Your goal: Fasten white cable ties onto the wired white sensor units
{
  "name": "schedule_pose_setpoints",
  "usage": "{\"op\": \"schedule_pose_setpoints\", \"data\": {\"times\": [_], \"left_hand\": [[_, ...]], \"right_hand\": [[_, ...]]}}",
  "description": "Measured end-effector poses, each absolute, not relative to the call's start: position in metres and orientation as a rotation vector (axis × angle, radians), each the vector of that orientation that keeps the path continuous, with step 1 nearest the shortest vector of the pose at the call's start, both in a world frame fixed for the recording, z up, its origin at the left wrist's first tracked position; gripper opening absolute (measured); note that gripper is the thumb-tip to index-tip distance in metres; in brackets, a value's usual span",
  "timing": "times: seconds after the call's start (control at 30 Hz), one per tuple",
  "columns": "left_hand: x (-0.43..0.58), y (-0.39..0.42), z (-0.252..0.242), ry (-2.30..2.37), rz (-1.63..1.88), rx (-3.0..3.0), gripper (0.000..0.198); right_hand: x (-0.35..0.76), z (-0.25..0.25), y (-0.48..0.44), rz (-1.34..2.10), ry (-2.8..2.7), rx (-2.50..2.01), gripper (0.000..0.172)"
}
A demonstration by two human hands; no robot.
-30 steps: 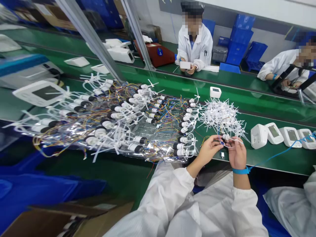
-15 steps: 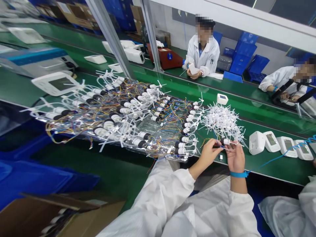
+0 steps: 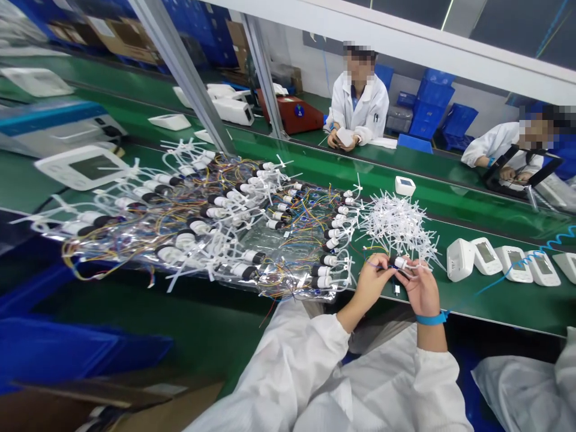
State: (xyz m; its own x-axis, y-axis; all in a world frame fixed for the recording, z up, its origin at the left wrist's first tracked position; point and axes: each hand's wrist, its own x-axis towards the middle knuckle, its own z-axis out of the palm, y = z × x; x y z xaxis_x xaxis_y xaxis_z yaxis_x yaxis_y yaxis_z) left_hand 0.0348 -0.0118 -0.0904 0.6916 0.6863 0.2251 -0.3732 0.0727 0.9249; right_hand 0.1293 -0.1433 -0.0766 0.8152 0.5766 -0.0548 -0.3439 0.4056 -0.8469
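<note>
My right hand (image 3: 422, 289), with a blue wrist strap (image 3: 431, 318), is closed around a small pump (image 3: 400, 263) that has a white body, a black end and thin clear tubing. My left hand (image 3: 374, 281) pinches the pump's thin coloured wires (image 3: 374, 248) just left of it; what sits at its fingertips is too small to make out. The fingertips of both hands almost meet over the green bench. Below them lies a small silver-and-white part (image 3: 396, 290). Behind the hands is a pile of white tube connectors (image 3: 398, 222).
Rows of similar wired pumps (image 3: 332, 260) lie on clear plastic trays (image 3: 265, 243) to the left. White monitors (image 3: 486, 257) line the right, near a coiled blue cord (image 3: 546, 246). Another monitor (image 3: 405, 185) stands behind the pile. Two co-workers (image 3: 360, 99) sit across the bench.
The view has shifted slightly. My fingertips have come closer together, and the small blue board seen between them before is now hidden. The pump stays in my right hand.
</note>
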Motion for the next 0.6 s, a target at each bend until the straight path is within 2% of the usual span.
{"op": "schedule_pose_setpoints", "data": {"times": [0.23, 0.4, 0.47, 0.6], "left_hand": [[0.033, -0.013, -0.09, 0.321, 0.711, 1.155, 0.032], [0.021, -0.017, -0.089, 0.23, 0.593, 0.992, 0.061], [0.009, -0.021, -0.089, 0.255, 0.555, 0.965, 0.065], [-0.027, -0.026, -0.073, 0.253, 0.432, 1.07, 0.037]], "right_hand": [[0.131, -0.075, -0.142, 0.604, -0.234, -0.98, 0.027], [0.138, -0.08, -0.143, 0.599, -0.167, -0.936, 0.03], [0.14, -0.082, -0.144, 0.599, -0.147, -0.92, 0.03], [0.141, -0.084, -0.144, 0.594, -0.127, -0.9, 0.029]]}}
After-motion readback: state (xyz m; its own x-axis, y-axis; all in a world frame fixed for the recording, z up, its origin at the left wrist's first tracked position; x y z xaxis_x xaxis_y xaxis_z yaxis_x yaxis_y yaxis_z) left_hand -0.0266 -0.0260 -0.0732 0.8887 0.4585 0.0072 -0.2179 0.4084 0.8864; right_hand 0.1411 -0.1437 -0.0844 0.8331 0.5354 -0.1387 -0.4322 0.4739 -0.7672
